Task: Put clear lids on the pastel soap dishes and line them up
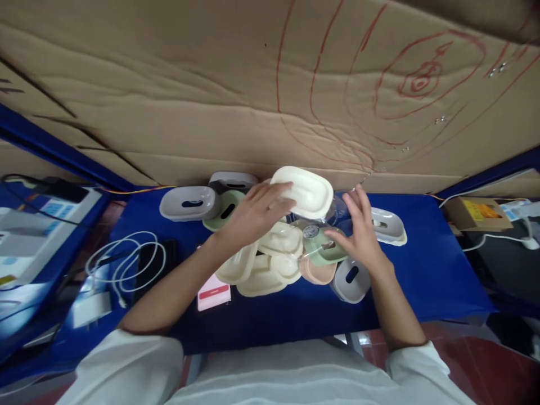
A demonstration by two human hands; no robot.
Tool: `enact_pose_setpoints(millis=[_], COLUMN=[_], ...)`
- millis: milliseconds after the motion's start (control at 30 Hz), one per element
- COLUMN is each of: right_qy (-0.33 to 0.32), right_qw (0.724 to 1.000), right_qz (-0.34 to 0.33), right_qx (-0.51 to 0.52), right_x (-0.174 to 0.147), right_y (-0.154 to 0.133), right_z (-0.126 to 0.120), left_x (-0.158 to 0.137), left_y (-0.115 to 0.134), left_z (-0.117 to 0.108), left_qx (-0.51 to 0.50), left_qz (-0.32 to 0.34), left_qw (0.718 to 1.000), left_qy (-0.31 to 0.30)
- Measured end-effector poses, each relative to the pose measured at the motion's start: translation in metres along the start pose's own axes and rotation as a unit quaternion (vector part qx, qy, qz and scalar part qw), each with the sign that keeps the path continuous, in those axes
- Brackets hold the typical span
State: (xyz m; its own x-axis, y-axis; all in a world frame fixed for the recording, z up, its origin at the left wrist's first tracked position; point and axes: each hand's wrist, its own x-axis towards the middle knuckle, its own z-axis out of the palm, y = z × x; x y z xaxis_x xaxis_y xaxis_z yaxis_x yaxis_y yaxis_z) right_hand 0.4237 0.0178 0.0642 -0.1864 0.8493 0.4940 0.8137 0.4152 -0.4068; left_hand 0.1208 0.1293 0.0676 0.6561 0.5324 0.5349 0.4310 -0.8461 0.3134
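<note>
My left hand (264, 211) is closed on the edge of a cream oval lid (310, 194), raised above the pile. To its right, my right hand (363, 233) curves round a clear plastic container (337, 211), thumb on the near side and fingers on the far side. A round mark shows on the clear plastic. Under it is a green slotted cover (324, 250), partly seen through it. Below my hands lie several cream trays (261, 275). A peach piece (318, 273) and a grey slotted cover (351, 279) sit by the green one.
More slotted covers, grey (188, 202) and green (225, 211), stand at the back left. Another grey piece (386, 225) lies right. A pink packet (214, 293), white cable (126, 264) and charger (91, 309) are left. Cardboard (189, 84) walls the back of the blue table (434, 270).
</note>
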Motion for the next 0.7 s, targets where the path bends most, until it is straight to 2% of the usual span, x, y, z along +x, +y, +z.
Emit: enact_pose_setpoints(millis=[67, 133, 233, 300, 433, 500, 600, 700], right_qy=[0.004, 0.02, 0.085, 0.124, 0.133, 0.142, 0.154, 0.132], right_qw=[0.999, 0.996, 0.987, 0.975, 0.964, 0.964, 0.973, 0.981], right_qz=[-0.045, -0.054, 0.012, 0.065, 0.11, 0.111, 0.122, 0.143], right_qx=[0.031, 0.068, 0.139, 0.175, 0.203, 0.197, 0.121, 0.03], right_x=[0.006, 0.008, 0.004, 0.001, -0.001, -0.001, -0.001, -0.004], right_y=[-0.003, 0.0, 0.007, 0.01, 0.011, 0.013, 0.023, 0.036], right_z=[0.008, 0.017, 0.027, 0.03, 0.029, 0.024, 0.014, 0.006], left_x=[0.001, 0.0, -0.004, -0.007, -0.004, 0.001, 0.001, -0.013], left_y=[0.01, 0.017, 0.02, 0.018, 0.017, 0.017, 0.018, 0.017], left_z=[0.005, 0.01, 0.017, 0.022, 0.029, 0.029, 0.023, 0.008], left_qx=[-0.029, -0.045, -0.032, -0.022, -0.043, -0.054, -0.057, -0.028], left_qz=[0.027, 0.026, 0.02, 0.037, 0.043, 0.042, 0.056, 0.039], left_qw=[0.999, 0.999, 0.998, 0.998, 0.998, 0.997, 0.997, 0.998], left_qy=[-0.015, 0.003, 0.042, 0.039, 0.031, 0.024, 0.013, 0.048])
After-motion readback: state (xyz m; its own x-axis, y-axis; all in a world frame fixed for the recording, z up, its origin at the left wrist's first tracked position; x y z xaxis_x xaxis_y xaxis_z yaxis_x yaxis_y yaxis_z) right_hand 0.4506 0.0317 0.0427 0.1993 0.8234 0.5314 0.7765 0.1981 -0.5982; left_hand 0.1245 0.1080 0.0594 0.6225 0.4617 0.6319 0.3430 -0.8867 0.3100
